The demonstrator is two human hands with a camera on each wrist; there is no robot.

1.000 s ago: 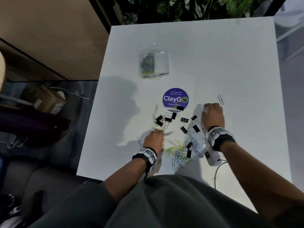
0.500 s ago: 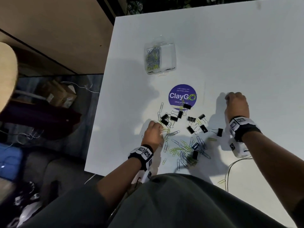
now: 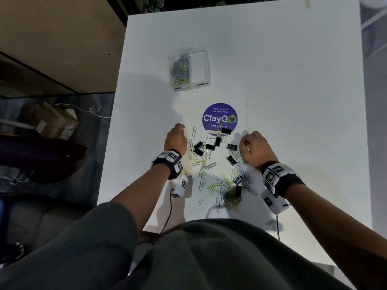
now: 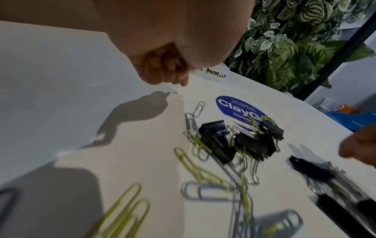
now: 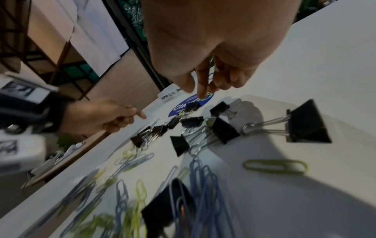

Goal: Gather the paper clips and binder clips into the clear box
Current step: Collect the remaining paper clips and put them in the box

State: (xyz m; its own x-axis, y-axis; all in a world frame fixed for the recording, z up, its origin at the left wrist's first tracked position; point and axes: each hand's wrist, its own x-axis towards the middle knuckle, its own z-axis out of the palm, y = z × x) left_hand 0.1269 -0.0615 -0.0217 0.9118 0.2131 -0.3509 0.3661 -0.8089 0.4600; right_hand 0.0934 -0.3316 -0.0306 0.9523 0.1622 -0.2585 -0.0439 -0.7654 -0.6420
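The clear box [image 3: 200, 65] stands at the back of the white table [image 3: 293, 101], with paper clips in its left compartment. Black binder clips [image 3: 210, 146] and yellow, blue and silver paper clips [image 3: 219, 183] lie scattered between my hands. My left hand [image 3: 178, 130] hovers left of the pile, curled into a fist [image 4: 168, 72]. Only a thin shadow under it hints at a paper clip inside. My right hand [image 3: 246, 143] is right of the pile, and its fingers [image 5: 201, 87] pinch a thin paper clip [image 5: 211, 77] above the binder clips [image 5: 307, 124].
A round purple ClayGo sticker [image 3: 219, 119] lies between the box and the pile. The table's left edge drops to a floor with a cardboard box [image 3: 52, 120]. Wrist-camera cables [image 3: 170, 208] hang over the near edge. Plants [image 4: 284, 40] line the far side.
My right hand reached out to a lone paper clip on the right and came back holding it. My left hand rose from the clips on the left and moved forward.
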